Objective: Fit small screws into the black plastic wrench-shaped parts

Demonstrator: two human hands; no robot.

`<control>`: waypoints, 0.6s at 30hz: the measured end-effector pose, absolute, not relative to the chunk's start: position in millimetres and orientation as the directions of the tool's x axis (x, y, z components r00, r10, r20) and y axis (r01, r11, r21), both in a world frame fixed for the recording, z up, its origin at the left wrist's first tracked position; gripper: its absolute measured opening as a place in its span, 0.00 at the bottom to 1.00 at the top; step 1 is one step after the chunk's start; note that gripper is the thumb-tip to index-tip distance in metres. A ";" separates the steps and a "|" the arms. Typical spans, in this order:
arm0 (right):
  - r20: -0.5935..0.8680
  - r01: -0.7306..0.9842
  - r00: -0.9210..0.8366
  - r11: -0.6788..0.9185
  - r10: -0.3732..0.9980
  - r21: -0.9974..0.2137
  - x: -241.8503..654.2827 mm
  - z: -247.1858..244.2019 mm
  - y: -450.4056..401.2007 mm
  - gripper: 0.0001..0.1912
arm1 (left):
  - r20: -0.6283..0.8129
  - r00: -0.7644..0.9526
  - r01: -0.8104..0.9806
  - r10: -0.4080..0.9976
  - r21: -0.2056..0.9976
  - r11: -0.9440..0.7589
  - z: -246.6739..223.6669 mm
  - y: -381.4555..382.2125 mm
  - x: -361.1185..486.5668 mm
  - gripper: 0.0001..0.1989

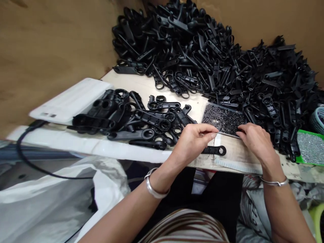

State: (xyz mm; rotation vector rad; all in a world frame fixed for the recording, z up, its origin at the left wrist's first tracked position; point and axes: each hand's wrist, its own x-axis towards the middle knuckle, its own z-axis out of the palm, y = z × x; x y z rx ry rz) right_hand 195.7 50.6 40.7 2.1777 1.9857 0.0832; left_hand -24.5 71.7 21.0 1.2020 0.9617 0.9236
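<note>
A shallow clear tray (222, 118) full of tiny dark parts lies between my hands on the bench. My left hand (194, 138) is closed in a pinch at the tray's front left edge; whatever sits between thumb and finger is too small to name. At the front right corner, my right hand (255, 138) pinches with its fingertips over the small parts, and what they grip is hidden. Just below my left fingers lies a single black plastic arm with a ring end (215, 150), partly covered by that hand.
Behind the tray rises a big heap of black plastic parts (177, 44). More ringed black arms (152, 118) lie to the left beside a white box (73, 99) with a black cable (20, 148). On the right are a green tray of silvery pins (310, 146) and a blue basket (318, 119).
</note>
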 end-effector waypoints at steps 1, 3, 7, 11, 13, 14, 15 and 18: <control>-0.109 0.974 0.119 -0.095 0.987 0.205 192.6 40.3 53.7 0.10 | -0.131 0.324 -0.104 0.937 0.979 0.173 21.1 70.8 -23.4 0.06; -0.125 0.968 0.142 -0.111 0.982 0.224 188.2 38.8 60.4 0.09 | -0.177 0.322 -0.162 0.930 0.958 0.239 22.2 69.0 -22.9 0.06; -0.083 0.983 0.108 -0.094 0.991 0.159 192.2 34.4 65.5 0.08 | -0.219 0.331 -0.215 0.918 0.929 0.300 24.7 65.9 -25.1 0.06; 0.066 0.998 0.015 -0.010 0.998 -0.066 205.5 27.6 59.8 0.07 | -0.245 0.373 -0.253 0.895 0.901 0.352 23.1 63.8 -23.8 0.07; 0.178 0.971 -0.017 0.058 0.984 -0.230 210.5 23.7 56.3 0.08 | -0.250 0.399 -0.265 0.882 0.890 0.372 21.6 62.8 -21.8 0.07; 0.222 0.946 -0.005 0.076 0.975 -0.314 211.9 22.1 54.7 0.08 | -0.249 0.413 -0.269 0.876 0.886 0.379 21.0 62.4 -20.7 0.08; 0.248 0.916 0.030 0.073 0.968 -0.395 212.5 20.8 52.9 0.08 | -0.246 0.425 -0.274 0.871 0.882 0.383 20.6 62.0 -19.8 0.08; 0.213 0.774 0.196 -0.018 0.957 -0.633 208.1 20.4 45.9 0.09 | -0.240 0.442 -0.293 0.864 0.872 0.392 20.4 60.7 -18.0 0.08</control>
